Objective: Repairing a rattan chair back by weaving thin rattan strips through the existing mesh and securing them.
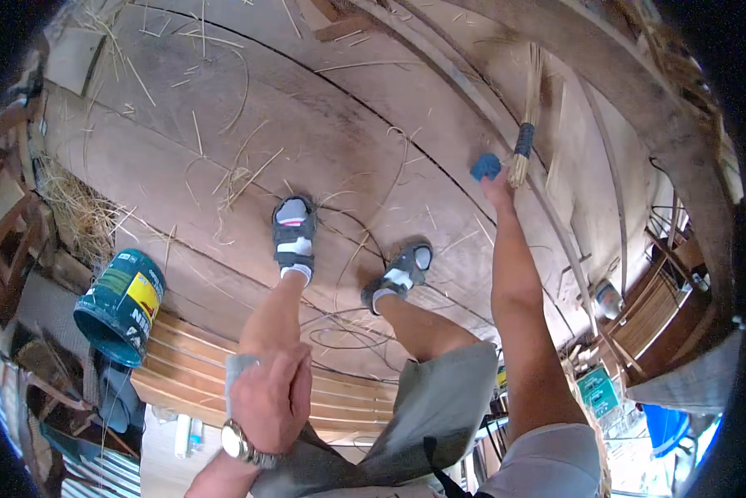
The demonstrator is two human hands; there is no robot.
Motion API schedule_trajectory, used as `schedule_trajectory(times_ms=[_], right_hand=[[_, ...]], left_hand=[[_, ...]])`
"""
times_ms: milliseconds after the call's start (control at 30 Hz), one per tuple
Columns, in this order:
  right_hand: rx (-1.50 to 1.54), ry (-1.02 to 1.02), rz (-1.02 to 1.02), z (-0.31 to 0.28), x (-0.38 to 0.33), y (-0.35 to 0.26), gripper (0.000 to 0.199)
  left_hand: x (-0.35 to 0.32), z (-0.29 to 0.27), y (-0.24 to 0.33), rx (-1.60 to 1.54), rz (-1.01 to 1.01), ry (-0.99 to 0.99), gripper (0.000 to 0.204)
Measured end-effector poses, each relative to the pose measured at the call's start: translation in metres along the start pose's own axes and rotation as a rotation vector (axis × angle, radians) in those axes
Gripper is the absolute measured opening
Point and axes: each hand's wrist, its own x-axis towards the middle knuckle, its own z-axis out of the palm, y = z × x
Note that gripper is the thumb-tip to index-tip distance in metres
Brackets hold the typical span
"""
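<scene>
My right arm reaches far forward over the wooden floor. At its end, my right hand [498, 190] is closed on a rounded, crumpled blue bundle [486, 166]; its material is too small to tell. Right beside that hand lies a straw whisk broom [523, 141], bound with dark tape; whether the fingers touch it I cannot tell. My left hand [273, 390], with a metal watch [241, 443] on the wrist, rests over my left knee. Its fingers are curled in and nothing shows in them.
Loose straw strands [240, 178] lie scattered over the floor boards [306, 108], with a heap of straw [78, 212] at the left. A green bucket [124, 307] lies tipped there. Thin dark cord [352, 332] loops near my sandalled feet. A curved wooden beam [630, 91] borders the right.
</scene>
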Motion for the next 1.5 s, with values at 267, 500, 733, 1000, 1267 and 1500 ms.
schedule_trajectory(times_ms=[267,500,733,1000,1267,1500], right_hand=[[0.598,0.012,-0.182,-0.186,-0.238,-0.026,0.076],[1.95,-1.07,-0.239,-0.318,-0.548,-0.081,0.063],[1.551,-1.098,-0.407,-0.463,-0.734,-0.12,0.068],[1.516,-0.446,-0.425,-0.486,-0.841,-0.087,0.04],[1.672,0.007,-0.13,-0.539,-0.768,0.162,0.065],[1.709,-0.405,-0.48,-0.529,-0.789,0.108,0.056]], left_hand=[[-0.012,0.022,-0.014,-0.372,-0.113,0.196,0.033],[-0.045,0.0,0.004,-0.785,-0.257,0.176,0.023],[-0.202,-0.093,0.119,-0.425,0.071,0.057,0.025],[-0.339,-0.166,0.181,-0.46,0.22,0.266,0.013],[-0.521,-0.245,0.075,-0.276,0.173,0.281,0.016],[-0.529,-0.31,0.008,0.301,-0.261,0.498,0.029]])
